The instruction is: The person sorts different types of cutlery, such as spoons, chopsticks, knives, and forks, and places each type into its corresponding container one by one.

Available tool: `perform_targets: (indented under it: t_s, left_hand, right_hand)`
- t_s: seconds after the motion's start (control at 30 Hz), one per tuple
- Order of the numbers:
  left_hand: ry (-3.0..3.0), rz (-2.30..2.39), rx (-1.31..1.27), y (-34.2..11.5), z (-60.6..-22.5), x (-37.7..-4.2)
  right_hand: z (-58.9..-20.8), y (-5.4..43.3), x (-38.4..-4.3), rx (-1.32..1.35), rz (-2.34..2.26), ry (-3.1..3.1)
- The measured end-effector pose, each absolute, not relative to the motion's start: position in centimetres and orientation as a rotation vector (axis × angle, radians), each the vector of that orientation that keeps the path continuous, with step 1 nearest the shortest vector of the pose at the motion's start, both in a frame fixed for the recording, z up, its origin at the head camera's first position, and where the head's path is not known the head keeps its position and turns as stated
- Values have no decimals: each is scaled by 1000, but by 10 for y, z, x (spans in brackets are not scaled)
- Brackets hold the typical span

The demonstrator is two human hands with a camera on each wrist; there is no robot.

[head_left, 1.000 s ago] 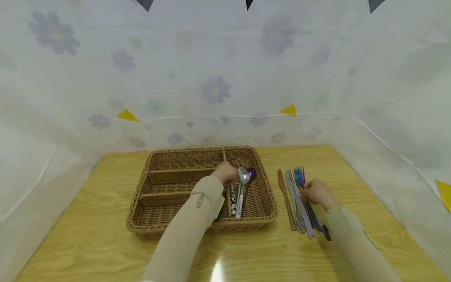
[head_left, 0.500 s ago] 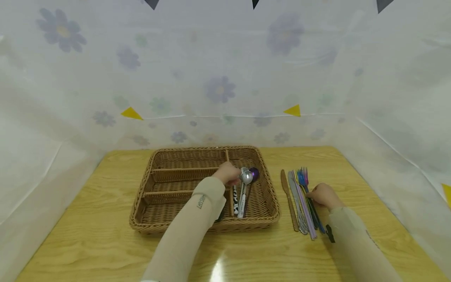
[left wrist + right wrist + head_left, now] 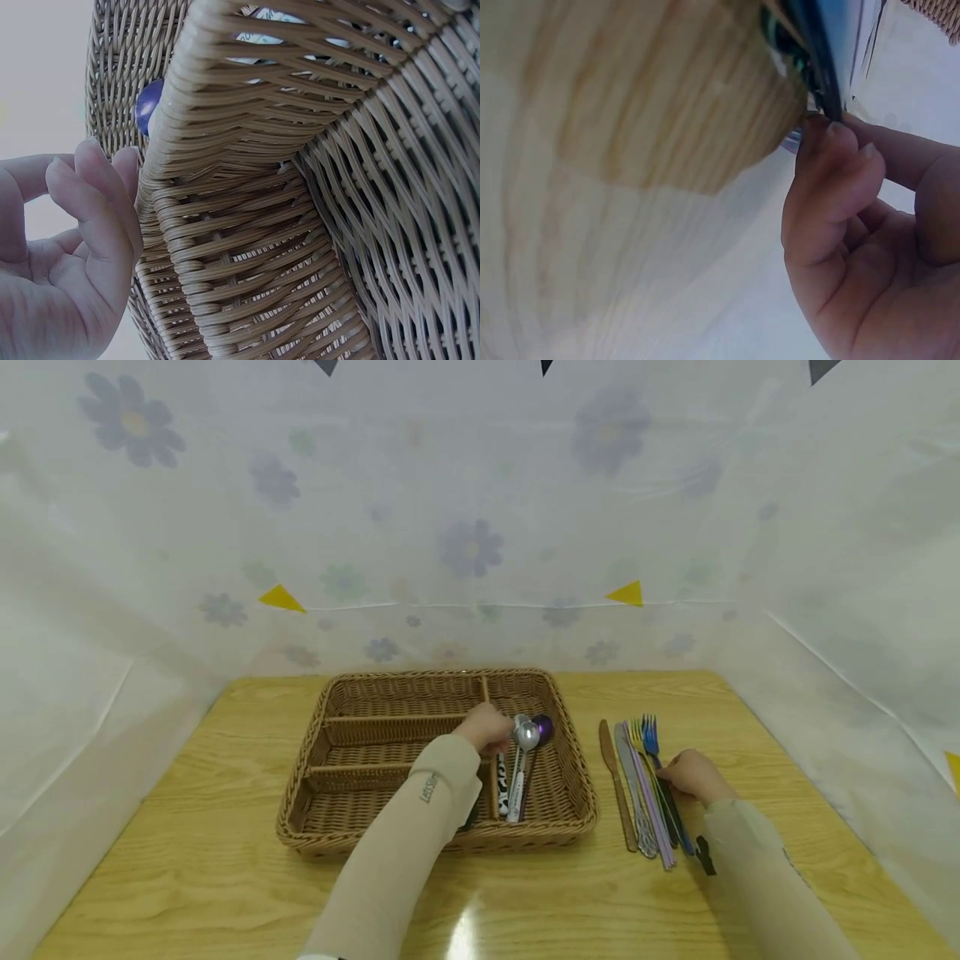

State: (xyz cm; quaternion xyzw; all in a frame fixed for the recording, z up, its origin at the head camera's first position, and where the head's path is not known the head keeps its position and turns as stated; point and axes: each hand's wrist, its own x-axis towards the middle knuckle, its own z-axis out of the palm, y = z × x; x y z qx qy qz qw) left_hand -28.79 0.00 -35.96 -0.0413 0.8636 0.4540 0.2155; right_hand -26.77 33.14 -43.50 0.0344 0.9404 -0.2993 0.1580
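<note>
Backdrop: white sheet with a printed flower pattern. Beneath it sits a yellow, wood-grained worktop. On the worktop: rectangular brown woven basket, divided into three lengthwise compartments and one crosswise compartment on the right. Two cream sleeves reach in; the left cuff carries dark lettering beginning "Lets", the remainder unclear.

Hands: left hand is over the crosswise divider beside the spoons, fingers loosely curled, grasping nothing visible. Right hand pinches the handle of a slim metallic-blue fork between thumb and fingertips.

Blue fork location: on the right of the worktop, beside a copper-coloured knife, a silver knife with ornate handle, lilac chopsticks and a gold-tined fork.

Right compartment: silver spoon, purple spoon, black-and-white patterned handle. Print on the silver spoon's white handle is too small to read.
</note>
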Motion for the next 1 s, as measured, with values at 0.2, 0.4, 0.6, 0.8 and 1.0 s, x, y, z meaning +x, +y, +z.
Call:
perform_targets:
  t_s: [0.2, 0.4, 0.6, 0.8, 1.0]
  left_hand:
    - [2382, 1284, -90, 0, -358, -286]
    - [2381, 1282, -90, -1, -358, -285]
    - [2389, 1266, -112, 0, -359, -287]
    - [2382, 1257, -106, 1, -360, -288]
    - [2377, 1269, -121, 1, -359, -288]
  right_hand:
    - [-434, 333, -267, 123, -889, 2664]
    - [-423, 329, -268, 173, -1003, 2613]
    - [-407, 320, -267, 215, -1152, 2548]
    - [-398, 313, -265, 212, -1198, 2495]
    - [-396, 309, -264, 208, -1230, 2458]
